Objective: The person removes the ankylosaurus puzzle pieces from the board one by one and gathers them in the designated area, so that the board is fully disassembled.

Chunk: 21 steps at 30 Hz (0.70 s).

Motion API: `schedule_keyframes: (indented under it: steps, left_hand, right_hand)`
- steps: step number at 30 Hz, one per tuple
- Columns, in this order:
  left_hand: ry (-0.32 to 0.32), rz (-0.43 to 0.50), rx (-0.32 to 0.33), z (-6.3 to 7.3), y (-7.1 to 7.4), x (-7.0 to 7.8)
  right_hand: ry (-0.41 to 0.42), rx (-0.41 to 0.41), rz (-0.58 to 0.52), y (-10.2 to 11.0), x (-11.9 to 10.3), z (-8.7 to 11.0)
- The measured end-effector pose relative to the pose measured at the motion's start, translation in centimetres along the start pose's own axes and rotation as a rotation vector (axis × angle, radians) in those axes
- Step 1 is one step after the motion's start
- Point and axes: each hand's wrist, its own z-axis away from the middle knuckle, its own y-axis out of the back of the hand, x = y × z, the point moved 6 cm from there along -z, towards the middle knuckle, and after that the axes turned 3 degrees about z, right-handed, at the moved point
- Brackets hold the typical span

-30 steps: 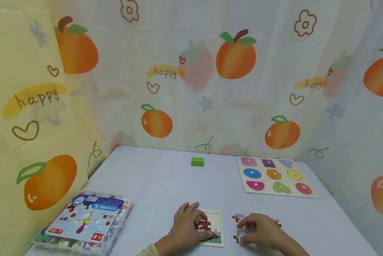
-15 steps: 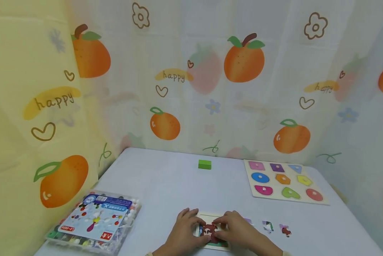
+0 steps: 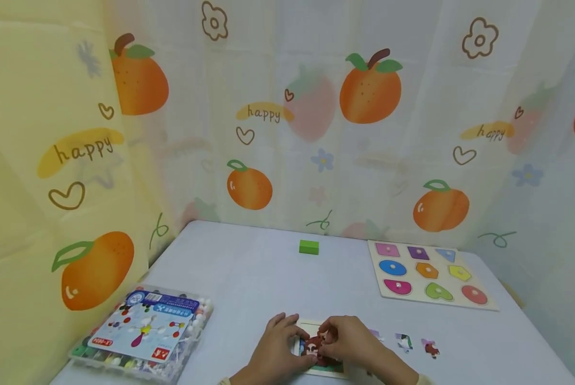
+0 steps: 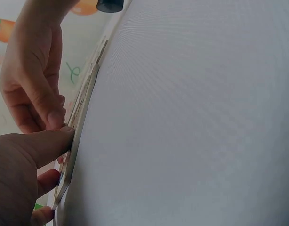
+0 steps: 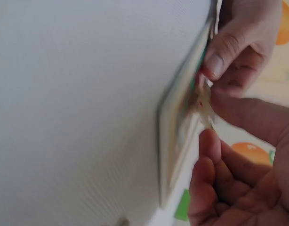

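A small framed jigsaw puzzle board (image 3: 310, 328) with a brown animal picture lies near the front of the table. My left hand (image 3: 279, 346) holds it from the left, the thumb on the assembled pieces and the fingers along the edge. Above the board's right part, my right hand (image 3: 352, 342) pinches a puzzle piece (image 5: 204, 106) between thumb and fingertips; its picture side is mostly hidden. Both hands cover much of the board in the head view. Right of it lie loose pieces, among them a white-and-green piece (image 3: 404, 343) and a brown-and-purple piece (image 3: 430, 348).
A wooden shape board (image 3: 427, 272) with coloured knobbed shapes lies at the back right. One green block (image 3: 309, 247) sits near the back edge. At the left stands a clear plastic box (image 3: 140, 331) of molecular model parts. Printed curtains surround the table.
My right hand has moved left from the loose pieces to the board, carrying a piece, and shifted slightly there. The left hand keeps its hold. The head view has turned somewhat left.
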Motion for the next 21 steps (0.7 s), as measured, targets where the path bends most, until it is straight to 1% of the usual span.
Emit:
schedule_keyframes:
  steps: [5, 9, 12, 16, 21]
  left_hand:
    - [0.001, 0.005, 0.000, 0.1, 0.0, 0.1]
    - [-0.013, 0.001, 0.005, 0.2, 0.2, 0.2]
    - [-0.013, 0.005, 0.007, 0.2, 0.2, 0.1]
    - [-0.011, 0.014, 0.020, 0.3, 0.4, 0.0]
    - [-0.032, 0.010, 0.041, 0.4, 0.7, 0.1]
  right_hand:
    - [-0.022, 0.001, 0.023, 0.2, 0.0, 0.2]
    - [-0.024, 0.012, -0.016, 0.8, 0.4, 0.6]
    - [-0.024, 0.030, -0.046, 2.0, 1.3, 1.3]
    - [-0.094, 0.060, -0.044, 4.0, 3.6, 3.2]
    - [-0.258, 0.063, 0.012, 6.6, 7.7, 6.5]
